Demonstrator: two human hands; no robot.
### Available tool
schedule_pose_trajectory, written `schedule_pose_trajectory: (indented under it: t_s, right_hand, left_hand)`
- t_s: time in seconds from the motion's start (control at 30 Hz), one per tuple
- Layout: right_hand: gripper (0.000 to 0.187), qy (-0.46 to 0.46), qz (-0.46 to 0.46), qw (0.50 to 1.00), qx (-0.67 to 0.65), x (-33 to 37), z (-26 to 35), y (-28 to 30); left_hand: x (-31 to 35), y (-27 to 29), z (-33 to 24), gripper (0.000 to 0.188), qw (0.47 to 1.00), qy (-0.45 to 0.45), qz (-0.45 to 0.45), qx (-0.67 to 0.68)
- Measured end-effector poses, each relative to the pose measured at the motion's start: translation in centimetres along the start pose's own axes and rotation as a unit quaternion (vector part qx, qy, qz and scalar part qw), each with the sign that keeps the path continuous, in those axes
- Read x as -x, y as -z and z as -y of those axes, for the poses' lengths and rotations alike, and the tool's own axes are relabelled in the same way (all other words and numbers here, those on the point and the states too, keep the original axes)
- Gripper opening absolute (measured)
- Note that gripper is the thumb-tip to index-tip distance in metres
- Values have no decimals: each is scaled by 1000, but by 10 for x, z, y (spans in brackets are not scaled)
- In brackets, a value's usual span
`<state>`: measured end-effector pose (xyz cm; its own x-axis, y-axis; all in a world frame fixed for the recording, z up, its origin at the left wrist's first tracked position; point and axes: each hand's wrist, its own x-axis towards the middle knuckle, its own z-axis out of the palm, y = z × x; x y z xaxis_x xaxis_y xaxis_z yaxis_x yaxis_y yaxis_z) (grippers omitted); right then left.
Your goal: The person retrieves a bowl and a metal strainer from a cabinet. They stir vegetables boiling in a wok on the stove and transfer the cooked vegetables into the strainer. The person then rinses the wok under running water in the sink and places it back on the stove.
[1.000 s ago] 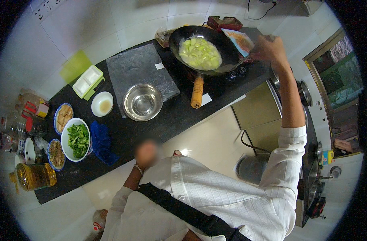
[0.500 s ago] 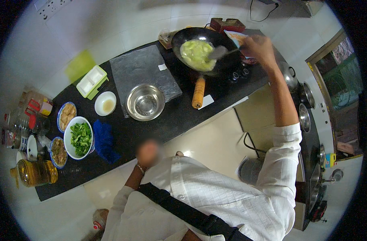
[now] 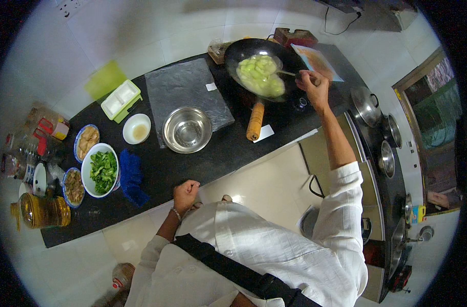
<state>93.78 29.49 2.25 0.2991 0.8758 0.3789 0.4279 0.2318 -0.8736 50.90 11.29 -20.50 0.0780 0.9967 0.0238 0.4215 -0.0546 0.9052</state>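
Observation:
My right hand is closed around the handle of a metal spatula at the far right of the counter. The spatula reaches into a black wok, its head among pale green sliced vegetables in a little liquid. The wok's wooden handle points toward me, and no hand is on it. My left hand, a bracelet at its wrist, is curled into a fist by the counter's front edge, nothing visible in it.
Left of the wok lie a dark slab and a steel bowl. Farther left are a small white bowl, a bowl of chopped green peppers, a blue cloth and an oil jar. Pot lids stand at right.
My right hand has come down and left with the spatula, whose head now sits in the vegetables. The slices are spread differently in the wok. My left hand stays near the counter edge.

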Motion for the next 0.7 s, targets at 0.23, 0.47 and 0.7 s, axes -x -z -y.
schedule_pose_trajectory:
  t_s: [0.23, 0.47, 0.7]
  right_hand:
    - [21, 108, 45, 991, 70, 21, 65, -13]
    - [23, 6, 54, 996, 70, 28, 51, -5]
    - [22, 26, 40, 999, -1, 39, 55, -13]
  left_hand:
    - [2, 6, -10, 13, 1000, 9, 7, -14]
    - [2, 5, -12, 11, 1000, 18, 19, 1]
    - [3, 8, -8, 12, 999, 27, 39, -14]
